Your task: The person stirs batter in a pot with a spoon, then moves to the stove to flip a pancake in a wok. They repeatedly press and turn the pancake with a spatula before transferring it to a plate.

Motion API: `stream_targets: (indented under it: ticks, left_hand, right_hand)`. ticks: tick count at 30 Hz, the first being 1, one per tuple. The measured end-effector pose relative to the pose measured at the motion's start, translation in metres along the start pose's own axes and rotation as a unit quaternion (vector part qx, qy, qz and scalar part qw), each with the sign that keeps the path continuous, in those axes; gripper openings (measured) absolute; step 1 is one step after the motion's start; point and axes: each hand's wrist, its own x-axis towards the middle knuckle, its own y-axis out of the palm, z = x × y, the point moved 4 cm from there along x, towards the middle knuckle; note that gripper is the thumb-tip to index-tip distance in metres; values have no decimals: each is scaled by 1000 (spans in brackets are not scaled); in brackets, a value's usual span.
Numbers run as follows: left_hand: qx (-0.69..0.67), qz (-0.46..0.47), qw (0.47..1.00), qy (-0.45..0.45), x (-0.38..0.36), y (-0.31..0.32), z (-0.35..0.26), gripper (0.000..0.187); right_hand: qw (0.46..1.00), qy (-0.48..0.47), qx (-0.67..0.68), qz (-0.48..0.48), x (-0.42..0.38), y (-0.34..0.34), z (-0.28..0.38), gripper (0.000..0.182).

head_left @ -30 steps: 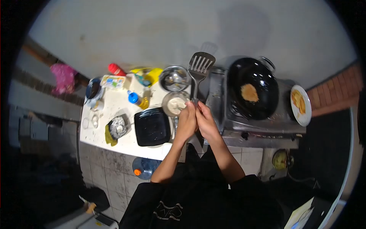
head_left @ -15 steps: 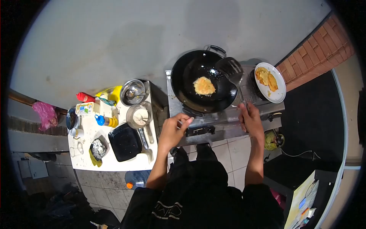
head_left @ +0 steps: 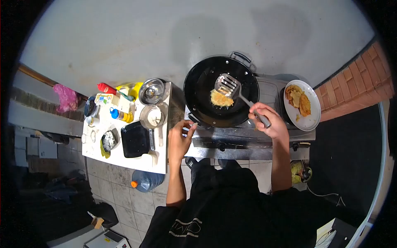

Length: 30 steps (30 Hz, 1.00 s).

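A black wok (head_left: 202,109) sits on the stove with one golden fried patty (head_left: 220,100) in its bottom. My right hand (head_left: 269,119) is closed around the grey handle of a slotted spatula (head_left: 228,85). The spatula's metal head is over the patty's upper edge; whether it touches the patty is hard to tell. At the wok's near-left side, my left hand (head_left: 181,135) has its fingers and thumb closed at the loop-shaped wok handle (head_left: 194,118), which they partly cover.
To the right, a white plate (head_left: 306,122) bears browned fried pieces (head_left: 297,99). On the left, a white table (head_left: 159,164) holds a square black pan (head_left: 135,139), a pot of white batter (head_left: 152,116), a metal bowl (head_left: 151,91) and bottles. A water jug (head_left: 148,180) lies below.
My right hand has swung the spatula left, from the wok's right rim to above the patty. My left hand has moved left and up to the wok handle. The view has shifted.
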Motion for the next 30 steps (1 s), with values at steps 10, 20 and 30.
stream_targets:
  ticks: [10,20,30]
  left_hand:
    - [16,-25,999,-27,-9,3,-15,23]
    - [40,-36,997,-46,-7,11,-13,23]
    - [-17,-79,995,-52,-9,20,-9,26]
  right_hand:
    - [984,89,-23,154,19,-2,14,29]
    - [964,-42,-176,194,36,16,29,42]
    - [948,-73,-305,-57,60,3,7,41]
